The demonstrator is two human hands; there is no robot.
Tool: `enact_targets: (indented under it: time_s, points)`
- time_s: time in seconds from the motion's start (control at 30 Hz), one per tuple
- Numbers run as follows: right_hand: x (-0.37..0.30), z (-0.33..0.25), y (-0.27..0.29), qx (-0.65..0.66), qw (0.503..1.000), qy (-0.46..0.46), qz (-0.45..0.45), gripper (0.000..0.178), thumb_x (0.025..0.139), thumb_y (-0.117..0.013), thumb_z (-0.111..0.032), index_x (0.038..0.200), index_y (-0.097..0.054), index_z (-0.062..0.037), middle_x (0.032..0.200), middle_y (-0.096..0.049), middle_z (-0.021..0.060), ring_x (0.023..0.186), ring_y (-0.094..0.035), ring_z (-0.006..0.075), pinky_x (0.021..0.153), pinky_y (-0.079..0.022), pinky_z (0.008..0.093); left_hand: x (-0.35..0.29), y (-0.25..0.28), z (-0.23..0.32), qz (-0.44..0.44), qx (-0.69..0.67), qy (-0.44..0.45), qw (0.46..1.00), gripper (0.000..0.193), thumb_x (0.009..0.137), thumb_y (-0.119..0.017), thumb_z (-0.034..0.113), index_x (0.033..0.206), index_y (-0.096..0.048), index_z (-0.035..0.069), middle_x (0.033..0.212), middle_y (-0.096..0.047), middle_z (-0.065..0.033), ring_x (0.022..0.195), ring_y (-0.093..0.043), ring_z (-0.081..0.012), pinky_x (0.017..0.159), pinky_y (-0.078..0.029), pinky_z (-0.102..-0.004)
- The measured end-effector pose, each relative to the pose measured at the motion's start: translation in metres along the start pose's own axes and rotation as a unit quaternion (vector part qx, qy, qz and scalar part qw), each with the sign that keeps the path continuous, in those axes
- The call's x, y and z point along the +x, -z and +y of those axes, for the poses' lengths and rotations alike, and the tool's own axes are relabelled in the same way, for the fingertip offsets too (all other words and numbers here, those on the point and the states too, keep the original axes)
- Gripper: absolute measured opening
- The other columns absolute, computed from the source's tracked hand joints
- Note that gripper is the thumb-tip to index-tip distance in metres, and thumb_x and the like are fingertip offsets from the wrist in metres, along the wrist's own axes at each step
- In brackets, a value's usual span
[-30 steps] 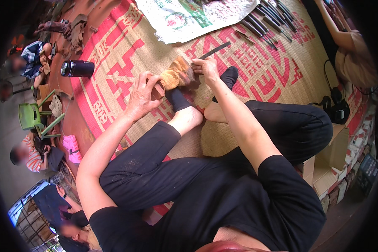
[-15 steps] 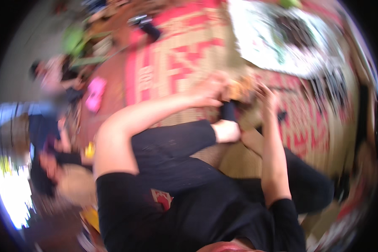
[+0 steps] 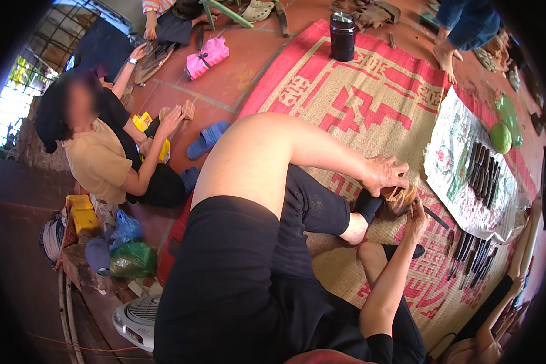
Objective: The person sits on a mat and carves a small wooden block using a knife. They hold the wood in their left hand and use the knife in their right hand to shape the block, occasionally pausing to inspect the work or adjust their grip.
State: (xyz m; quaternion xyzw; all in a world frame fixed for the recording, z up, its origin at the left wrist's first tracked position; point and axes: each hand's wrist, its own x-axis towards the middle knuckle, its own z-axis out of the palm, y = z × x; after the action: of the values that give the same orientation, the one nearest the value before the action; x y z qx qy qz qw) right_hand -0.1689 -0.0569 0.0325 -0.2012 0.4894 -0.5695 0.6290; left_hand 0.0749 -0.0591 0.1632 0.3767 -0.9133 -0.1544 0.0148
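Head view: the right hand (image 3: 416, 219) cups the underside of a small rounded wooden piece (image 3: 400, 195), while the left hand (image 3: 383, 175) clamps it from above. Beyond the fingertips, slim dark tools (image 3: 483, 168) lie on patterned cloth (image 3: 452, 159) over the woven mat (image 3: 370, 103).

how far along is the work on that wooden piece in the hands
Done: the wooden piece is already up off the mat and steadied near the person's foot; how much of it is shaped cannot be seen. In hand: the left hand grips it from above and the right hand meets it from below. Left: the dark carving tools lie unused on the floral cloth, more on the woven mat.
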Motion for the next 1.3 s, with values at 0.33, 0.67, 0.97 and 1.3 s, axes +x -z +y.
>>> enact_targets:
  time_s: [0.33, 0.67, 0.97, 1.3]
  points:
    - [0.019, 0.014, 0.022, 0.045, 0.997, -0.047, 0.045, 0.015, 0.082, -0.066, -0.009, 0.095, -0.063, -0.0022, 0.087, -0.067, 0.0091, 0.071, -0.062, 0.0154, 0.061, -0.046, 0.0239, 0.003, 0.001, 0.0, -0.019, 0.011, 0.001, 1.0, 0.078, 0.056, -0.079, 0.02, 0.124, -0.041, 0.028, 0.127, -0.032, -0.0124, 0.112, -0.041, -0.0408, 0.083, -0.049, -0.0521]
    - [0.009, 0.012, 0.001, 0.063, 0.994, -0.06, 0.066, 0.009, 0.079, -0.069, -0.008, 0.081, -0.062, -0.0039, 0.074, -0.063, 0.0053, 0.065, -0.06, 0.0144, 0.059, -0.045, 0.0258, 0.006, 0.008, 0.006, -0.025, 0.019, -0.001, 0.999, 0.079, 0.055, -0.08, 0.02, 0.124, -0.041, 0.028, 0.124, -0.032, -0.012, 0.111, -0.042, -0.041, 0.081, -0.05, -0.0511]
    - [0.018, 0.013, 0.012, -0.008, 1.0, -0.012, 0.027, 0.011, 0.081, -0.069, -0.012, 0.088, -0.063, -0.0049, 0.079, -0.065, 0.0051, 0.07, -0.06, 0.0142, 0.061, -0.045, 0.0271, 0.009, 0.01, 0.01, -0.019, 0.028, -0.004, 0.999, 0.079, 0.054, -0.08, 0.018, 0.123, -0.043, 0.027, 0.123, -0.033, -0.0118, 0.108, -0.044, -0.0396, 0.081, -0.05, -0.0504]
    - [0.018, 0.019, 0.009, 0.004, 1.0, -0.027, 0.007, 0.008, 0.081, -0.067, -0.011, 0.084, -0.063, -0.0046, 0.08, -0.065, 0.0039, 0.073, -0.062, 0.0136, 0.068, -0.046, 0.0272, 0.005, 0.01, 0.01, -0.022, 0.017, -0.013, 1.0, 0.077, 0.054, -0.078, 0.016, 0.122, -0.043, 0.025, 0.12, -0.036, -0.0118, 0.108, -0.044, -0.0382, 0.082, -0.049, -0.0502]
